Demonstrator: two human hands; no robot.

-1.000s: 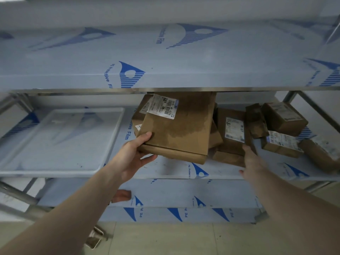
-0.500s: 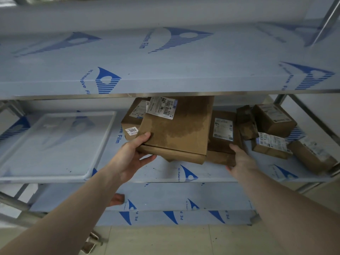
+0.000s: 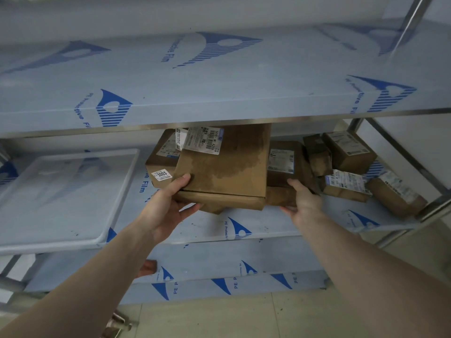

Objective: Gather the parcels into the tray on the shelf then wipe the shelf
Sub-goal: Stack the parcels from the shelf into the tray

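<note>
A large flat brown cardboard parcel is gripped at its near left corner by the left hand, the right hand is curled on a smaller brown parcel beside it, and the white plastic tray on the film-covered metal shelf to the left holds nothing yet, so gathering looks barely begun and wiping undone.

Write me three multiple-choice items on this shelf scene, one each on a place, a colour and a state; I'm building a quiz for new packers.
1. Where is the tray?
A. left on the middle shelf
B. on the floor
C. on the top shelf

2. What colour are the parcels?
A. white
B. brown
C. green

3. What is in the tray?
A. one parcel
B. several parcels
C. no parcels

A: the tray lies on the middle shelf, left of the parcels.
B: the large parcel and its neighbours are brown cardboard.
C: its surface shows none; the left hand grips the large parcel outside it.
</note>
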